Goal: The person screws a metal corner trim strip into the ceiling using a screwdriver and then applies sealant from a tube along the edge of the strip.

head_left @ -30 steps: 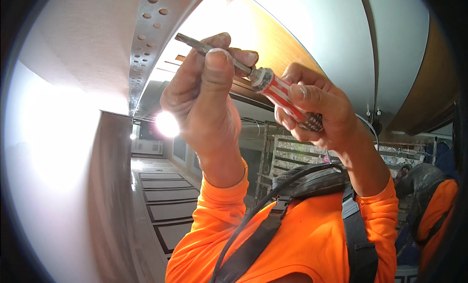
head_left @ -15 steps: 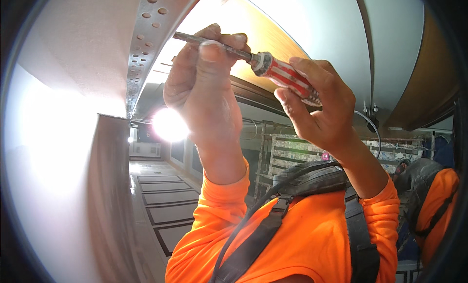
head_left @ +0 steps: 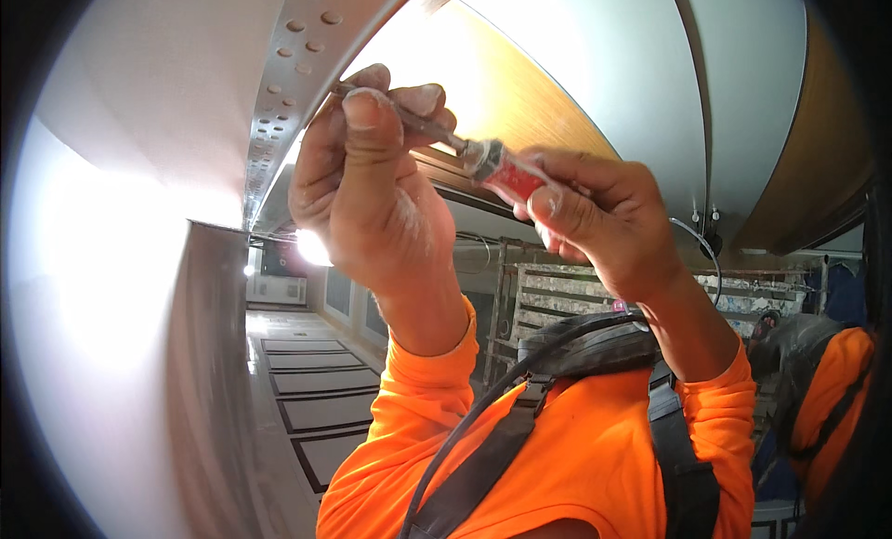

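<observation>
Fingers partly hid one screwdriver (head_left: 478, 156), raised beside a perforated strip (head_left: 286, 53); whether its tip touched the metal could not be told. The left hand (head_left: 372, 190) pinched the shaft (head_left: 430, 130) while the right hand (head_left: 609, 214) closed around the red handle (head_left: 509, 177). Two black straps (head_left: 483, 455) crossed an orange shirt (head_left: 576, 455), cut off below.

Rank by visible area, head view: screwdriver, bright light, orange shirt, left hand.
1. Orange shirt
2. Left hand
3. Screwdriver, partly covered by fingers
4. Bright light, partly hidden; farther off, so true size unsure
</observation>
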Demonstrator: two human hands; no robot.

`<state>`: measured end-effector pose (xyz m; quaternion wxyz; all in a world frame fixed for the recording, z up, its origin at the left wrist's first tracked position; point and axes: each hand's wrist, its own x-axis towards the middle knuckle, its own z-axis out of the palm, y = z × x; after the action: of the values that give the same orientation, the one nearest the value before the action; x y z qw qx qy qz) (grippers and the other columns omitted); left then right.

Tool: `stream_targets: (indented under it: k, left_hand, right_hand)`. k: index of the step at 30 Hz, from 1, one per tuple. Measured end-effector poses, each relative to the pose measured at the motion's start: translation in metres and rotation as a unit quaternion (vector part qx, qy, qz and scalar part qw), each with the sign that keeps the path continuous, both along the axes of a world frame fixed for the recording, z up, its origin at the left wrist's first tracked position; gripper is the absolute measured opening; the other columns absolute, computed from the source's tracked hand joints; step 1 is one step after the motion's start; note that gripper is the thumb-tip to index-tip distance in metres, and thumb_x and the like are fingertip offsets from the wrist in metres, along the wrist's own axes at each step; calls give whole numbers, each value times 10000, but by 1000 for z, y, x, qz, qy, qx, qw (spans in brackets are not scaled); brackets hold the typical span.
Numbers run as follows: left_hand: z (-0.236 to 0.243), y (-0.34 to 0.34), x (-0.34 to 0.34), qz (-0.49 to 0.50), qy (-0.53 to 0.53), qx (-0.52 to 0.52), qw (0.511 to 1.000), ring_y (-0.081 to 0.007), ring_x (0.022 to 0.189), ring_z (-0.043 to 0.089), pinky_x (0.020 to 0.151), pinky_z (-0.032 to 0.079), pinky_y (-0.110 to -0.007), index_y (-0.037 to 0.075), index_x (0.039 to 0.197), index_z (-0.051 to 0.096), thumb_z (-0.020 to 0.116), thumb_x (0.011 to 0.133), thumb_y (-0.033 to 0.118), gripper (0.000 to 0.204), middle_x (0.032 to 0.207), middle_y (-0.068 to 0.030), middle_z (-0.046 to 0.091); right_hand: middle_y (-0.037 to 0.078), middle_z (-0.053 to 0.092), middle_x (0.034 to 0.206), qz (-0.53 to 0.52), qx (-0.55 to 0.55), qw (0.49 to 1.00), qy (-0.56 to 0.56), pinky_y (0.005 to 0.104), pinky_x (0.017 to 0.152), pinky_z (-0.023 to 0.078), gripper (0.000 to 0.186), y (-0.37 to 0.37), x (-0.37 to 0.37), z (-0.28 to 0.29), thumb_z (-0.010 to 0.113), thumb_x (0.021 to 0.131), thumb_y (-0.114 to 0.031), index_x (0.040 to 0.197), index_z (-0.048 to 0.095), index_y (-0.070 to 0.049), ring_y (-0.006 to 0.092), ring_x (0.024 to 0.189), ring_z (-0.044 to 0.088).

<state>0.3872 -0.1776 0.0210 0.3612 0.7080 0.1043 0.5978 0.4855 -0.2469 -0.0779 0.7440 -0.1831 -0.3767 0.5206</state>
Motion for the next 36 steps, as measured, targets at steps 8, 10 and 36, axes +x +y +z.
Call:
stream_targets:
  k: [8, 10, 36]
  left_hand:
    - [5, 3, -5, -31, 1, -55, 998, -213, 725, 630, 585, 550, -334, -10, 928, 604, 584, 841, 124, 161, 878, -128, 628]
    - [4, 5, -6, -71, -8, -94, 993, -219, 835, 623, 624, 557, -341, -2, 985, 587, 566, 853, 131, 188, 950, -112, 616]
    - [-16, 15, 14, -184, -151, -154, 959, -128, 723, 493, 750, 425, -307, 20, 921, 538, 522, 862, 135, 130, 796, -45, 533]
  right_hand:
    - [14, 570, 717, 168, -37, 985, 4, 178, 428, 372, 351, -3, 19, 1, 548, 872, -313, 1073, 586, -28, 46, 540, 490]
    - [48, 582, 727, 109, -28, 994, -10, 175, 390, 338, 401, -4, 16, -1, 584, 847, -314, 1043, 573, 36, 49, 500, 469]
    - [99, 573, 824, -321, -81, 941, -63, 188, 443, 354, 370, -152, 90, -23, 618, 810, -212, 1070, 535, 38, 79, 566, 482]
